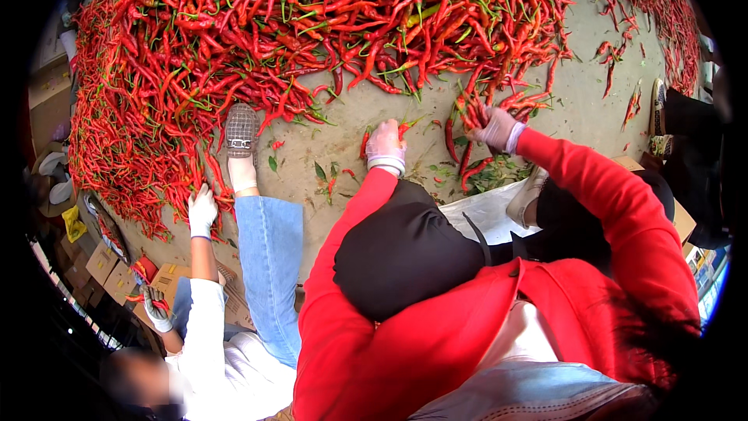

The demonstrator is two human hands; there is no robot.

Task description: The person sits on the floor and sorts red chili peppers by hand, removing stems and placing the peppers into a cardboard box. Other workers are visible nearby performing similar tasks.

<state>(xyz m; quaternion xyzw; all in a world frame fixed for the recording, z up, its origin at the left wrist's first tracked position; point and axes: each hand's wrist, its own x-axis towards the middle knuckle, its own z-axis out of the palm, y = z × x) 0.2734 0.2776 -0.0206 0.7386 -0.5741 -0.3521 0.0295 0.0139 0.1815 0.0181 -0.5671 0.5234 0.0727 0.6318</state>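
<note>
A large heap of red chilli peppers [350,17], many with green stems, lies on the concrete floor before me. My left hand [385,143], in a thin translucent glove, is closed around a few red chillies [404,128] whose ends stick out on both sides. To the right, my right hand [498,128], gloved the same way, is at the heap's near edge. Its fingers grip a bunch of red chillies [470,112]; other chillies lie against and below it. How many peppers each hand holds is hidden by the fingers.
Leaves and chilli scraps [497,175] litter the floor by a white sheet [508,202]. At left sits a co-worker, whose white-gloved hand [203,210] touches the heap and whose other hand [155,304] holds chillies. Cardboard boxes [120,280] stand behind. Another chilli pile [672,23] lies far right.
</note>
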